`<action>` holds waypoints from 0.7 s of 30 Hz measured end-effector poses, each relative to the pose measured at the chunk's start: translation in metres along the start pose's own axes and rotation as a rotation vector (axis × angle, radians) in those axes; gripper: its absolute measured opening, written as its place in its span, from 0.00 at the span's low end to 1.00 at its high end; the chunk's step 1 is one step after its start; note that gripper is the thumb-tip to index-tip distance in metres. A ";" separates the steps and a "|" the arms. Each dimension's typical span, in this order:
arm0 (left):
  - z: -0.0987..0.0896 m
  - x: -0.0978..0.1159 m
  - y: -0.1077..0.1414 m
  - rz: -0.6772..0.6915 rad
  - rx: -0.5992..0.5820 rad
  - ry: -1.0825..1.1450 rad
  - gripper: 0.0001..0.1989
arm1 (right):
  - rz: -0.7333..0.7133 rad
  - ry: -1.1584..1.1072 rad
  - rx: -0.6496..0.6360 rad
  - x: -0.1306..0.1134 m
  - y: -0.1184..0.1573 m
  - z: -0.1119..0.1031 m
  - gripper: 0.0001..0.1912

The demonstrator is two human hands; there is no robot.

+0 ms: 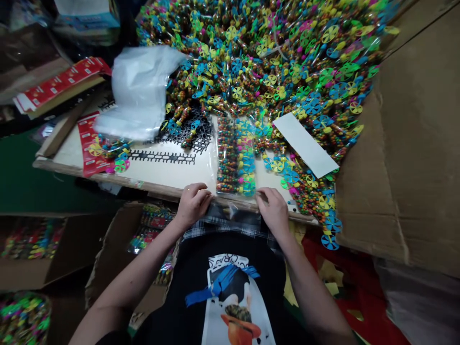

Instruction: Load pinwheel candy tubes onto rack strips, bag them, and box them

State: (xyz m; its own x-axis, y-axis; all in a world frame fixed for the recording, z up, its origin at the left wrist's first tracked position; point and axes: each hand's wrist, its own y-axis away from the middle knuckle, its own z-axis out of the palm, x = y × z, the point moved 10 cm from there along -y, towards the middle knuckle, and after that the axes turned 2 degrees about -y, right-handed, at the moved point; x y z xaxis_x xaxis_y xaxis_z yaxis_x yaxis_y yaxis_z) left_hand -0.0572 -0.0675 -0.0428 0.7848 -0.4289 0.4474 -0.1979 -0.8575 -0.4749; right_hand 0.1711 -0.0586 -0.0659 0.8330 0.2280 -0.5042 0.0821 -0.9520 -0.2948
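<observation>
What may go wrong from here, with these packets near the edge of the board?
The clear packet of bead-filled pinwheel tubes lies at the board's near edge, between the left hand and right hand, so it may slip off. Loose pinwheel tubes overhang the edge and may fall.

Black printed T-shirt (192, 273), black-and-white plaid fabric (230, 229)

Left hand (193, 206) and right hand (273, 209) flank a clear bag (237, 158) of pinwheel tubes (226, 155).
</observation>
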 end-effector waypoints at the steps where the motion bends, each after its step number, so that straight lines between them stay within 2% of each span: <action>1: -0.007 -0.007 0.005 -0.071 -0.002 0.039 0.05 | -0.004 -0.027 0.003 0.000 0.003 -0.006 0.06; 3: -0.022 -0.024 0.020 -0.272 0.019 0.111 0.07 | -0.014 -0.062 0.032 -0.007 0.010 -0.019 0.07; 5: -0.029 -0.042 0.044 -0.521 0.019 0.174 0.11 | -0.029 -0.096 0.061 -0.021 0.017 -0.028 0.07; 8: -0.011 -0.055 0.083 -0.853 -0.066 0.393 0.19 | -0.103 -0.188 0.029 -0.058 0.022 -0.022 0.05; 11: 0.016 -0.053 0.107 -1.097 -0.068 0.757 0.27 | -0.173 -0.288 -0.077 -0.097 0.019 0.004 0.06; 13: 0.025 -0.050 0.108 -1.174 -0.008 0.932 0.31 | -0.176 -0.338 -0.137 -0.113 0.012 0.023 0.07; 16: 0.022 -0.048 0.094 -1.162 0.067 1.012 0.28 | -0.181 -0.375 -0.209 -0.125 0.004 0.045 0.07; 21: 0.017 -0.046 0.083 -1.106 0.015 0.956 0.16 | -0.200 -0.332 -0.266 -0.122 0.012 0.058 0.06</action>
State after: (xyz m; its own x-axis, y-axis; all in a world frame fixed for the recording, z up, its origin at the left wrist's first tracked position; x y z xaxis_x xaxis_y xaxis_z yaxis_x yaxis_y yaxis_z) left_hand -0.0997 -0.1136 -0.1157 -0.1532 0.4065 0.9007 0.2449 -0.8675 0.4331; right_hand 0.0387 -0.0858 -0.0551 0.5698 0.4238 -0.7041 0.3967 -0.8922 -0.2160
